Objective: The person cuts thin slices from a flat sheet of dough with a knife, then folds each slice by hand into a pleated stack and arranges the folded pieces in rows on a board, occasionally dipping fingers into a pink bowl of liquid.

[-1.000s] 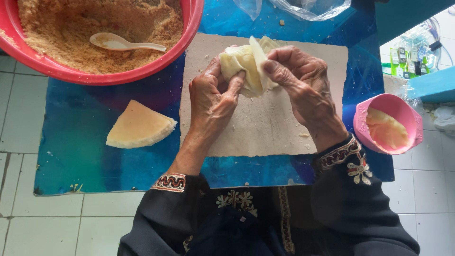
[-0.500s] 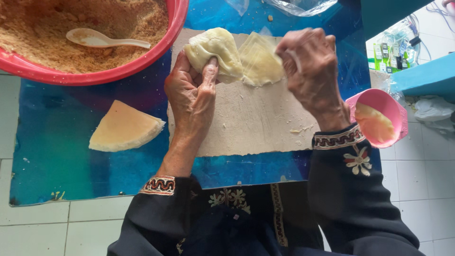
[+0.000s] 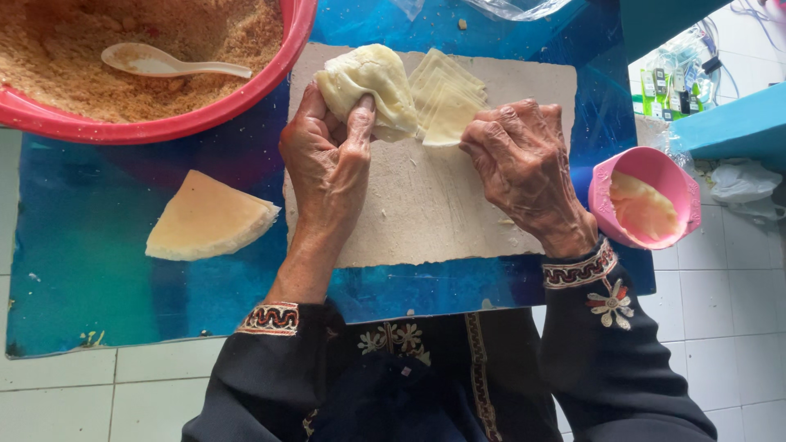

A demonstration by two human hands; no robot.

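So your left hand (image 3: 327, 164) has its fingers clenched around a filled dough parcel (image 3: 368, 82), pinching it at its lower edge, up at the far left corner of the grey board (image 3: 426, 221). Your right hand (image 3: 524, 172) lies palm down with its fingers curled on the near corner of the stack of thin wrapper sheets (image 3: 446, 98) just beside the parcel; I can't tell if it's actually pinching a sheet or just pressing on the pile.

That parcel looks soft and light, and I'd guess it tears or pops open if squeezed hard, so cradle it from underneath and pinch only at the folded seam. The sheets look floppy and probably cling together, so lift one by a corner.

Around you on the blue tabletop (image 3: 82, 278): the red basin (image 3: 205, 115) of brown crumbly filling with a white spoon (image 3: 164, 61), a wedge-shaped stack of wrappers (image 3: 209, 217) on the left, and a pink cup (image 3: 647, 205) of pale paste on the right.
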